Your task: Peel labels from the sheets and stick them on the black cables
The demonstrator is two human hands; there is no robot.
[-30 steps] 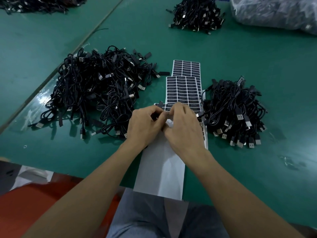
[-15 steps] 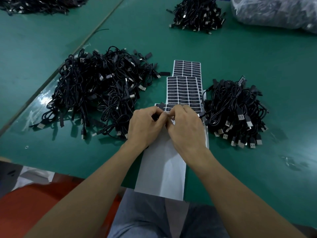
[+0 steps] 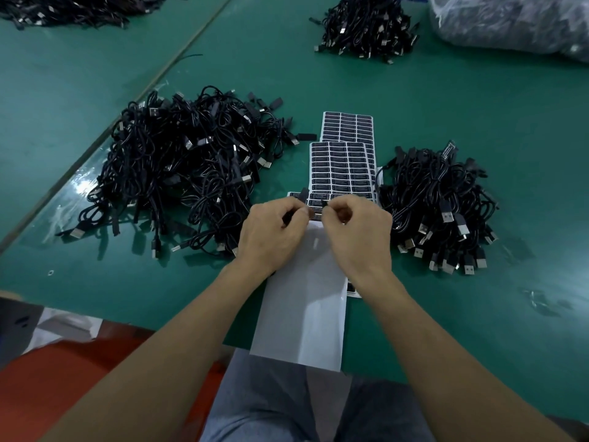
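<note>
Left hand and right hand pinch a black cable over the label sheet.

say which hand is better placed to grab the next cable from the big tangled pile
Left, probably. The left hand lies right beside the big tangled pile, while the right hand is across the label sheet, nearer the smaller pile. It grips a black piece now.

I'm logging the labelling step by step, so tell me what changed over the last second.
The hands drew slightly apart: the left hand, holding a black cable end, and the right hand, pinching a small black piece, probably a label, touched fingertips before and now show a gap. Nothing was let go. The cable piles, label sheets and white backing sheet stayed put.
</note>
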